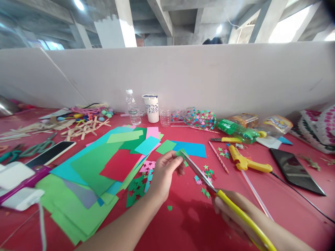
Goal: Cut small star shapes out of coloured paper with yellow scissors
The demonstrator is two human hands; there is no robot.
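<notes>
A small piece of green paper (179, 152) is pinched between the thumb and fingers of my left hand (167, 166). My right hand (230, 209) grips a pair of scissors with yellow handles (243, 214). Their metal blades reach forward to the green paper, and the tips meet it beside my left thumb. Below my hands a tiny green scrap (170, 208) lies on the red table (183, 228). Small cut paper stars (205, 191) in green, pink and blue are scattered right of the blades. Green paper with star-shaped holes (133, 195) lies left of my left wrist.
Coloured paper sheets (91, 167) spread over the left side. A yellow glue gun (243, 162), a black tablet-like device (295, 170) and a green bottle (235, 130) lie right. A water bottle (133, 109) and white cup (151, 109) stand by the pale partition (167, 76).
</notes>
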